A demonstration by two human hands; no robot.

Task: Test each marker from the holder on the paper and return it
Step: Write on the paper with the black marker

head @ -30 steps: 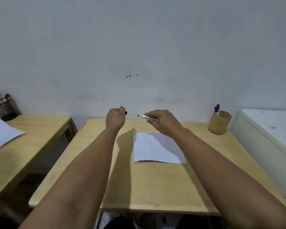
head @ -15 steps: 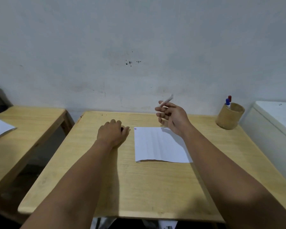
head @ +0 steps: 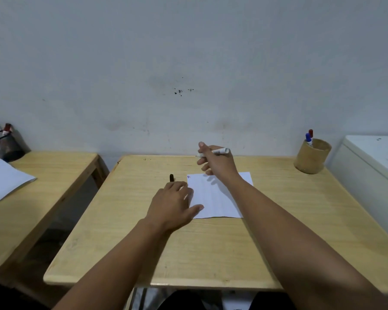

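Note:
A white sheet of paper (head: 217,198) lies on the wooden desk (head: 211,253), with small red and blue marks at its top left corner. My right hand (head: 215,163) hovers above the paper's far edge, holding an uncapped white marker (head: 221,151) with its tip pointing left. The marker's black cap (head: 171,177) lies on the desk just left of the paper. My left hand (head: 173,204) rests flat, fingers spread, on the paper's left edge. A round wooden holder (head: 311,157) at the desk's far right holds a blue marker (head: 308,139) and a red marker (head: 311,133).
A second wooden desk (head: 43,175) stands to the left, carrying a white sheet (head: 2,180) and a dark mesh cup (head: 5,145) with markers. A white cabinet (head: 372,166) borders the desk on the right. The wall runs along the back.
My left hand has set the black cap on the desk and moved onto the paper's left edge. My right hand has turned the marker so its tip points left.

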